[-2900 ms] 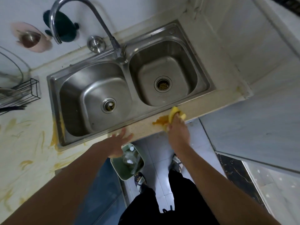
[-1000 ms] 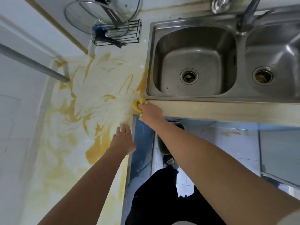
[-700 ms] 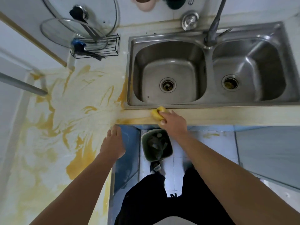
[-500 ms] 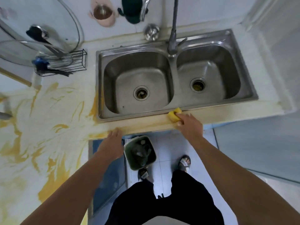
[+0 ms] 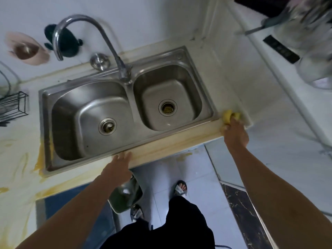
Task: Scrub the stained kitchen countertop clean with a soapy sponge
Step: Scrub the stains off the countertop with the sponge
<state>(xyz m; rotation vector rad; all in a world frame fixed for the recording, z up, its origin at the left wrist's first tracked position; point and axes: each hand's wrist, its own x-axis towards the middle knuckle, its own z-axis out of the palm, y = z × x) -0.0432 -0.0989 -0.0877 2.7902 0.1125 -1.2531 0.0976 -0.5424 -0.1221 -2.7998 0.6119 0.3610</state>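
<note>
My right hand [image 5: 235, 133] presses a yellow sponge [image 5: 228, 115] onto the pale countertop [image 5: 172, 146] at the front right corner of the double steel sink [image 5: 125, 112]. My fingers close around the sponge and hide its lower half. My left hand [image 5: 119, 167] lies flat with fingers spread on the counter's front strip, below the left basin. Yellow-orange stains [image 5: 40, 159] streak the counter left of the sink and along the front edge.
A curved tap [image 5: 115, 54] stands behind the sink. A black wire rack [image 5: 14, 106] sits at the far left. On the floor below the counter edge stands a green bin [image 5: 125, 194] next to my feet. White appliances crowd the upper right.
My right hand has slid the sponge rightward along the front counter strip, from the sink's middle to its right corner. My left hand has shifted right along the edge. The view has swung right.
</note>
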